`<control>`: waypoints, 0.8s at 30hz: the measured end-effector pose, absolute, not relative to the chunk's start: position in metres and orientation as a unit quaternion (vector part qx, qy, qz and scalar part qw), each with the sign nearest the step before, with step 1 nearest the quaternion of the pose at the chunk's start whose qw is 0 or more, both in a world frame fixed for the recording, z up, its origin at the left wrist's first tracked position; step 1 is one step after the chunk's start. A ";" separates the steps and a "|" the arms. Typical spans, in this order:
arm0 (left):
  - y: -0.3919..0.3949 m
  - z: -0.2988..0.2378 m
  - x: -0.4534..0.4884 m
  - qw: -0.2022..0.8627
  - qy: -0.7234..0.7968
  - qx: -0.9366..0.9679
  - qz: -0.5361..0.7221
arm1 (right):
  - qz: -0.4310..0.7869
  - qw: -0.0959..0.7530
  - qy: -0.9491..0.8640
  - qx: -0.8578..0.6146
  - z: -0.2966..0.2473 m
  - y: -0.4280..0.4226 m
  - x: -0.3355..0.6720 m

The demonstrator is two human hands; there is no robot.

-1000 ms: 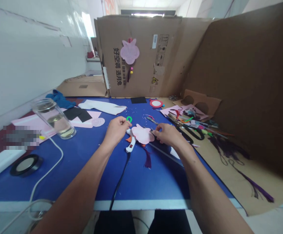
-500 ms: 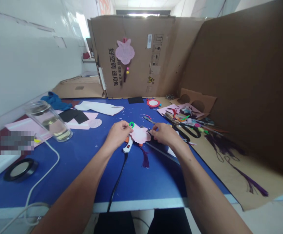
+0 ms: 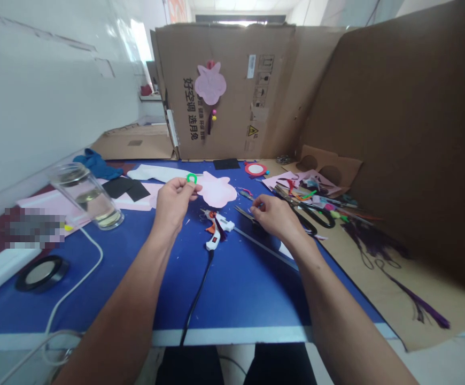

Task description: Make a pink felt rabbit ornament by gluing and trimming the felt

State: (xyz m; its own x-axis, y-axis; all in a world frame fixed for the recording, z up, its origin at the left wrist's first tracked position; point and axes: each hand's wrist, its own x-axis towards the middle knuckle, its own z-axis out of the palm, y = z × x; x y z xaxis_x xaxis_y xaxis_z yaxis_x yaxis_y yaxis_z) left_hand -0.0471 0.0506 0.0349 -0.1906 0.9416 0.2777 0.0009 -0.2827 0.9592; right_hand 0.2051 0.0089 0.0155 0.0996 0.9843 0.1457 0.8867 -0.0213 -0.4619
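Observation:
My left hand (image 3: 174, 200) pinches a pink paper pendant (image 3: 217, 191) at its edge, beside the green ring (image 3: 191, 178) attached to it. The scalloped paper is raised above the table, and its dark purple tassel (image 3: 219, 224) with an orange bead hangs in front of a white glue gun (image 3: 215, 239). To the right, my right hand (image 3: 270, 213) has its thumb and fingers pinched together; whatever may be between them is too small to make out. Just under those fingers are the blades of scissors (image 3: 245, 214), their handles hidden by the hand.
A glass of pale liquid (image 3: 102, 206) and black tape (image 3: 42, 272) are at left. Large black-handled scissors (image 3: 304, 211) lie among scraps at right, near purple tassels (image 3: 412, 294). Cardboard walls (image 3: 232, 107) rise behind, with a similar pink pendant (image 3: 210, 85) hung there. Cables cross the table.
My left hand has lifted the pink pendant up and to the left, away from my right hand, uncovering the glue gun. My right hand has moved slightly; the view has shifted a little.

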 end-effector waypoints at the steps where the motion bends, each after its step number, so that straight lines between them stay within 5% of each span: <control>1: 0.051 0.037 -0.049 0.376 0.455 0.502 0.632 | 0.120 0.217 -0.678 -0.692 0.014 0.008 0.202; 7: 0.051 0.042 -0.053 0.352 0.419 0.486 0.681 | 0.155 0.202 -0.717 -0.648 0.008 0.001 0.181; 10: 0.048 0.044 -0.051 0.357 0.403 0.489 0.686 | 0.240 0.318 -0.679 -0.616 0.012 0.000 0.173; 16: 0.040 0.039 -0.039 0.395 0.383 0.500 0.669 | 0.617 0.535 -0.385 -0.430 0.020 0.008 0.168; 24: 0.032 0.035 -0.028 0.454 0.388 0.513 0.617 | 0.516 0.597 -0.354 -0.501 0.023 0.018 0.183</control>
